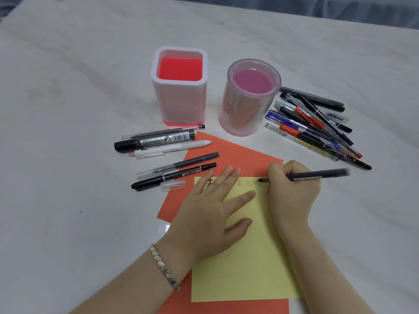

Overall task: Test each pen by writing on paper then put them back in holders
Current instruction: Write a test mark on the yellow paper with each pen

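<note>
My right hand (292,189) grips a dark pen (317,174) with its tip on the top edge of a yellow sheet (244,268), beside a few written characters. My left hand (210,211) lies flat with straight fingers on that sheet, holding it down. The yellow sheet lies on orange paper (235,155). Two holders stand behind with no pens in them: a square white one with a red inside (180,87) and a round clear pink one (249,98).
Several pens and markers (165,141) lie left of the paper, with a loose clear cap (173,185) among them. A heap of several more pens (317,125) lies to the right of the round holder. The table is white marble (68,109).
</note>
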A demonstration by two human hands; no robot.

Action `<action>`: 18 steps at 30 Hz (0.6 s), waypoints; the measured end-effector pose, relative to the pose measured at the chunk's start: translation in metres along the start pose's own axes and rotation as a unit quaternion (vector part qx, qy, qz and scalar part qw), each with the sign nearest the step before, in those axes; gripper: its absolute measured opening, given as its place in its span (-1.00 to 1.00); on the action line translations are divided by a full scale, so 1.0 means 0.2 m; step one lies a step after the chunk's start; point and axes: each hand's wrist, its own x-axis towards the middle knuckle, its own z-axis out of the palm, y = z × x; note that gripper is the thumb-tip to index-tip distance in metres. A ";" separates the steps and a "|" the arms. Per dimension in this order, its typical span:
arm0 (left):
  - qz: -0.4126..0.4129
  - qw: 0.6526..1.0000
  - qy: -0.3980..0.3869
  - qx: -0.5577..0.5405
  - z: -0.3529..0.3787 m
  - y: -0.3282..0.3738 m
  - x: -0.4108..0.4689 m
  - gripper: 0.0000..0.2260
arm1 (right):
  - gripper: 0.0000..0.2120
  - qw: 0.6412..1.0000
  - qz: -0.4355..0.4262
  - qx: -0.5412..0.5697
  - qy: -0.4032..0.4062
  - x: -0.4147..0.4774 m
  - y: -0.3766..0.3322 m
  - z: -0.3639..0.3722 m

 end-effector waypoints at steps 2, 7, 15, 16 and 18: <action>0.003 1.000 -0.004 0.003 0.00 0.00 0.00 -0.61 | -0.67 1.000 0.008 0.006 0.007 0.00 0.00 -0.04; 0.004 1.000 0.005 -0.006 -0.02 0.00 0.01 -0.64 | -0.65 0.999 0.036 -0.005 -0.022 -0.03 -0.02 -0.18; -0.012 0.987 0.162 0.014 -0.12 -0.08 -0.07 -0.80 | -0.67 0.993 0.055 0.002 -0.102 -0.07 -0.09 -0.27; -0.043 0.986 0.160 0.034 -0.15 -0.11 -0.08 -0.80 | -0.67 0.993 0.052 0.008 -0.108 -0.08 -0.10 -0.28; -0.095 0.982 0.142 0.075 -0.21 -0.16 -0.11 -0.76 | -0.68 0.992 0.043 0.011 -0.115 -0.08 -0.12 -0.28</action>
